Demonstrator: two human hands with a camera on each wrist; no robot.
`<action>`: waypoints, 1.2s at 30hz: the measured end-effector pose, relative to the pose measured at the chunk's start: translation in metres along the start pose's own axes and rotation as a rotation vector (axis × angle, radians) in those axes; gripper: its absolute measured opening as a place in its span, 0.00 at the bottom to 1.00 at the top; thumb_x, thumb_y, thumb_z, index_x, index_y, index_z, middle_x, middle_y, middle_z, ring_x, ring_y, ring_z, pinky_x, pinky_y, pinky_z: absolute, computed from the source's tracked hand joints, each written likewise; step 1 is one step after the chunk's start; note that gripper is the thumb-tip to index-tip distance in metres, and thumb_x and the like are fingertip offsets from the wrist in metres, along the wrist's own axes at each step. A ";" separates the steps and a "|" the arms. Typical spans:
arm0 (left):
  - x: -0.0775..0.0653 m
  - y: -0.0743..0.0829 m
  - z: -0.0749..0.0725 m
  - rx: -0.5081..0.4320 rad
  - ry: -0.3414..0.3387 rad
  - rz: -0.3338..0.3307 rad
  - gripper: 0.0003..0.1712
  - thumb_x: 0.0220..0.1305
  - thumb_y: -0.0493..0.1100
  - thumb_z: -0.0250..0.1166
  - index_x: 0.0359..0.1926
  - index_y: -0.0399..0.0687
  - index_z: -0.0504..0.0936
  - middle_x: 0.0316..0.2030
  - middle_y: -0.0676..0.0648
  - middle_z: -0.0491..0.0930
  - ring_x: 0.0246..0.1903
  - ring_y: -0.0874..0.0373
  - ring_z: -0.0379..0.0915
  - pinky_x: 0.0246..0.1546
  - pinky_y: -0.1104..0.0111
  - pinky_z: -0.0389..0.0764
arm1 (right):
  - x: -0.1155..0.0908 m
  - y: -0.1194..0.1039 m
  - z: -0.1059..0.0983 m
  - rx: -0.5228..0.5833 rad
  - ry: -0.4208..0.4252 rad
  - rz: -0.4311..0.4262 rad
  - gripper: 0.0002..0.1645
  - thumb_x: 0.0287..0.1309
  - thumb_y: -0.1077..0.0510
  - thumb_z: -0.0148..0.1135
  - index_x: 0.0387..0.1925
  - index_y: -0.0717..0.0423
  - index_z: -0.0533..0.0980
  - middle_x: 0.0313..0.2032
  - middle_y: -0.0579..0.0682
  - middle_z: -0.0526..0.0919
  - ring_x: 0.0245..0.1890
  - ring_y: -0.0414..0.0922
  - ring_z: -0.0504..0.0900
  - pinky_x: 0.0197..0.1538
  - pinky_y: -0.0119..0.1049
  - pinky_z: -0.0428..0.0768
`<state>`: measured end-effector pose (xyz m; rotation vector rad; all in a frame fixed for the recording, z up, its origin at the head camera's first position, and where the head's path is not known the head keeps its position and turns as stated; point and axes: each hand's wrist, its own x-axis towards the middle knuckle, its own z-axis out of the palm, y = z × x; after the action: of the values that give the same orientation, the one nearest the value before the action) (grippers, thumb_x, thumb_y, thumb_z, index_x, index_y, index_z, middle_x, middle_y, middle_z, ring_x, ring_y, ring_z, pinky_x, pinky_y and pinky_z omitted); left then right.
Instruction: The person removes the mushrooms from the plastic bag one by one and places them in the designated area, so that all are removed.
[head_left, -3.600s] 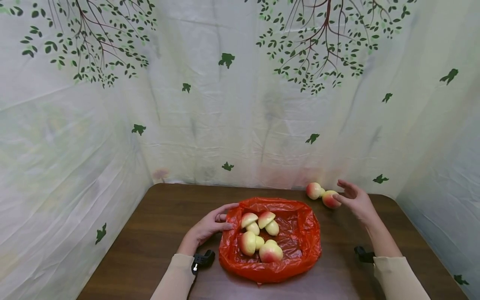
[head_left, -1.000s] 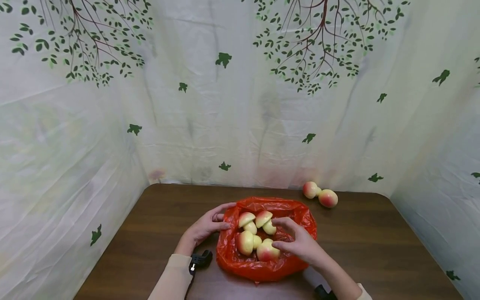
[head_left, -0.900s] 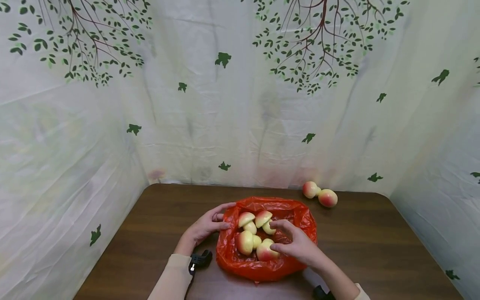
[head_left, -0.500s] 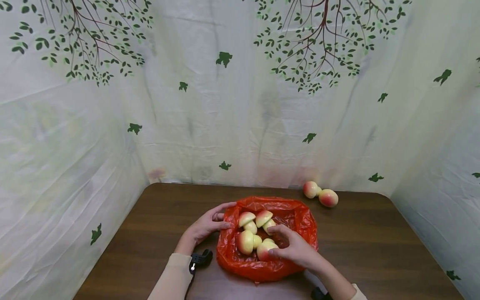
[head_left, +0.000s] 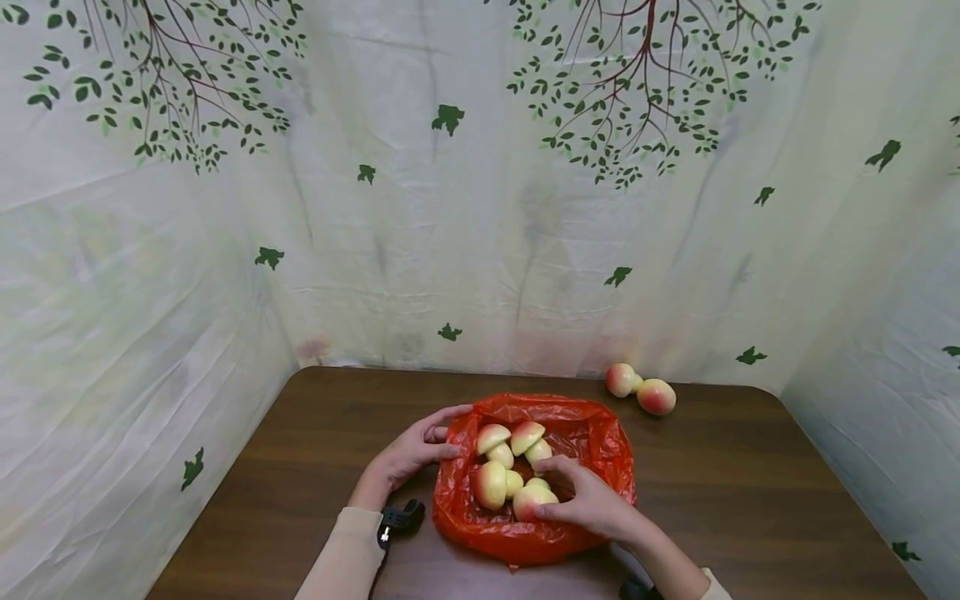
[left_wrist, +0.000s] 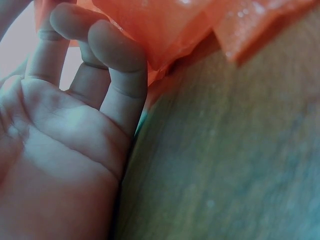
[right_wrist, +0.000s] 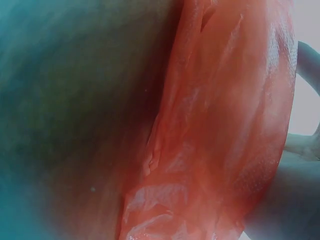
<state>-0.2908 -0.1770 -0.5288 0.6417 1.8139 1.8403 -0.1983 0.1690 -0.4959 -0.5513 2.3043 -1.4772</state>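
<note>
An open red plastic bag [head_left: 506, 542] stands on the table, several mushroom-shaped pieces with yellow stems and red-blushed caps inside it. My left hand [head_left: 411, 450] pinches the bag's left rim between thumb and fingers; the left wrist view has its curled fingers [left_wrist: 120, 55] against the red plastic. Reaching in over the right rim, my right hand [head_left: 592, 496] has its thumb at the cap of the front right toy mushroom [head_left: 531, 500]. Its index fingertip lies beyond that mushroom's stem, near the back right mushroom [head_left: 528, 438]. In the right wrist view, the bag's side hides most of this hand.
Two more toy mushrooms, one with its stem showing [head_left: 622, 380] and one cap-forward [head_left: 657, 397], lie together at the table's back right edge. Behind the brown wooden table [head_left: 750, 467] hangs a pale curtain [head_left: 495, 250] with leaf prints, which also encloses both sides.
From the back right mushrooms, my right hand has come over into the bag, then lowered toward the front right toy mushroom. My left hand keeps its place at the bag's rim.
</note>
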 end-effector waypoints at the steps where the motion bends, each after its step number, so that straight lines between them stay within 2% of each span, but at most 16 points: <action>1: 0.000 0.000 0.000 0.000 0.000 0.001 0.43 0.74 0.38 0.67 0.83 0.50 0.58 0.45 0.52 0.91 0.40 0.61 0.89 0.44 0.64 0.91 | 0.000 0.000 0.000 -0.006 0.000 0.000 0.38 0.66 0.48 0.74 0.69 0.63 0.72 0.69 0.62 0.77 0.72 0.63 0.74 0.73 0.63 0.72; 12: 0.000 0.002 0.000 0.008 0.005 0.005 0.43 0.74 0.38 0.67 0.83 0.50 0.58 0.45 0.52 0.91 0.40 0.62 0.89 0.44 0.64 0.91 | 0.000 -0.003 -0.001 0.028 -0.025 0.023 0.40 0.66 0.48 0.74 0.71 0.62 0.71 0.69 0.64 0.76 0.71 0.64 0.75 0.72 0.65 0.74; 20: 0.001 0.001 0.000 0.009 0.001 0.014 0.43 0.74 0.38 0.67 0.83 0.50 0.58 0.44 0.53 0.91 0.40 0.62 0.89 0.44 0.64 0.91 | 0.002 -0.001 -0.002 0.048 0.003 -0.004 0.39 0.65 0.51 0.75 0.70 0.65 0.71 0.70 0.64 0.74 0.74 0.69 0.71 0.73 0.65 0.72; 26: 0.002 -0.001 0.000 0.006 -0.003 0.016 0.42 0.74 0.38 0.67 0.83 0.50 0.59 0.44 0.53 0.91 0.40 0.62 0.89 0.44 0.64 0.91 | 0.001 -0.003 -0.001 0.089 0.018 -0.029 0.38 0.66 0.53 0.75 0.69 0.66 0.71 0.70 0.65 0.74 0.74 0.67 0.71 0.75 0.63 0.71; 30: 0.001 -0.003 -0.001 0.003 -0.006 0.016 0.42 0.74 0.37 0.67 0.83 0.49 0.59 0.45 0.52 0.91 0.40 0.62 0.89 0.44 0.64 0.91 | 0.000 -0.005 -0.001 0.099 0.038 -0.059 0.38 0.65 0.53 0.75 0.68 0.66 0.71 0.68 0.65 0.75 0.74 0.64 0.72 0.75 0.57 0.73; 36: 0.001 -0.003 -0.001 0.008 -0.007 0.011 0.42 0.75 0.38 0.67 0.83 0.49 0.59 0.44 0.52 0.91 0.39 0.62 0.89 0.44 0.64 0.91 | -0.001 -0.007 -0.003 0.122 0.107 -0.090 0.37 0.63 0.54 0.76 0.69 0.63 0.72 0.68 0.62 0.76 0.74 0.58 0.74 0.75 0.42 0.74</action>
<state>-0.2924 -0.1775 -0.5315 0.6616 1.8178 1.8363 -0.1979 0.1696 -0.4880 -0.5613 2.2756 -1.7157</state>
